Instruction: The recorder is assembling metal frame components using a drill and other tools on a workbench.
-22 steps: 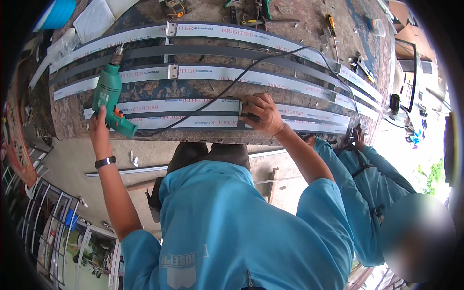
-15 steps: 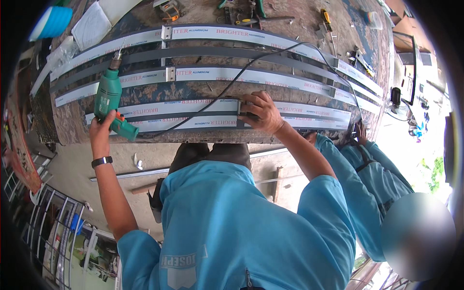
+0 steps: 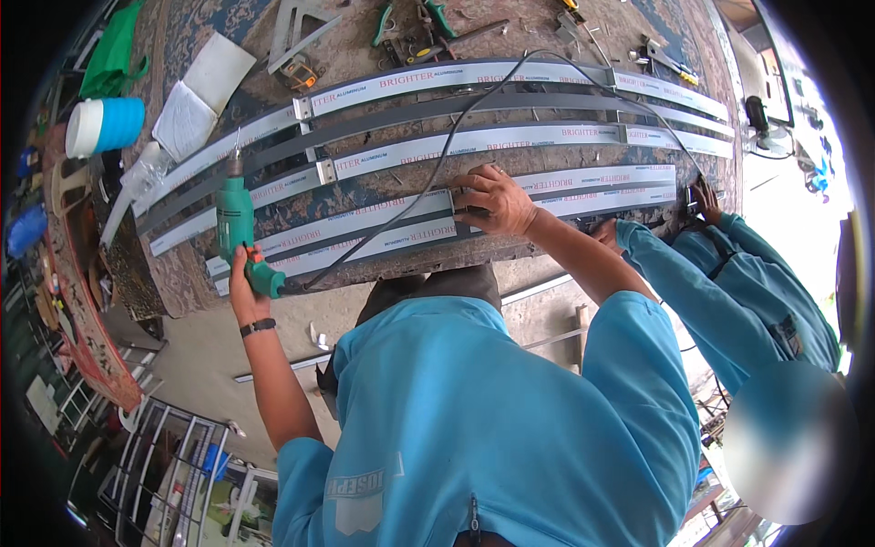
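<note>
My left hand is closed around the handle of a green power drill. The drill's bit points away from me, over the left ends of the long aluminium bars. My right hand curls its fingers over the near pair of bars, around a small metal bracket at their middle; the fingertips are partly hidden. The drill's black cord loops across the bars to the right. Farther back lie more film-covered bars with silver brackets across them.
Pliers, a tape measure and a metal square lie at the table's far side. A blue-and-white roll and papers are at the left. A co-worker's hand is at the bars' right end.
The whole view has shifted, showing more of the table's far left. Both my hands keep their places, the left on the drill and the right at the bracket.
</note>
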A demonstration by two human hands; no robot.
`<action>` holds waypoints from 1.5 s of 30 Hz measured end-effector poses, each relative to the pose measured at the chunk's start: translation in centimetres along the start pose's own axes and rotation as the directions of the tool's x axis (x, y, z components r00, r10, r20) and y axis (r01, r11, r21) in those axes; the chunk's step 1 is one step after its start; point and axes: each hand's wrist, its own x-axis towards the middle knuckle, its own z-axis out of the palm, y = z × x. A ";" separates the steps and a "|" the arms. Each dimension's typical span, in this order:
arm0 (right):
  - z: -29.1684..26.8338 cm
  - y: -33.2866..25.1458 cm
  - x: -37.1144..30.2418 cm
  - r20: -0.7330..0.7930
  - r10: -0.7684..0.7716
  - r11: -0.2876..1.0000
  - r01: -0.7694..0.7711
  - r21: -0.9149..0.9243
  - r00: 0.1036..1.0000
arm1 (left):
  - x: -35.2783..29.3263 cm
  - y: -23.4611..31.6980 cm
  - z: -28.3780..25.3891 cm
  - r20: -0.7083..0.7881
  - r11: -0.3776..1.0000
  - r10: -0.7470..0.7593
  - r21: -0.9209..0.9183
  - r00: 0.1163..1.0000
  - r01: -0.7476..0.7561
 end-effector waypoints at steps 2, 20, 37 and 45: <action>-0.1 0.0 -0.1 -0.023 0.011 1.000 -0.011 0.001 1.000 | -0.6 0.6 -0.6 -0.062 0.997 0.075 0.033 0.995 -0.073; 0.2 -0.3 -0.5 -0.034 0.039 0.999 -0.039 0.004 0.999 | -13.6 19.8 24.4 0.700 0.332 0.021 0.668 0.714 -0.665; 0.7 -0.1 -0.6 -0.052 0.014 1.000 -0.013 0.013 0.999 | -11.3 8.9 31.0 0.762 0.088 -0.448 0.559 0.468 -0.825; 0.1 -0.4 -0.5 -0.037 0.017 1.000 -0.016 0.005 0.999 | -11.2 8.4 31.5 0.748 0.050 -0.456 0.562 0.482 -0.825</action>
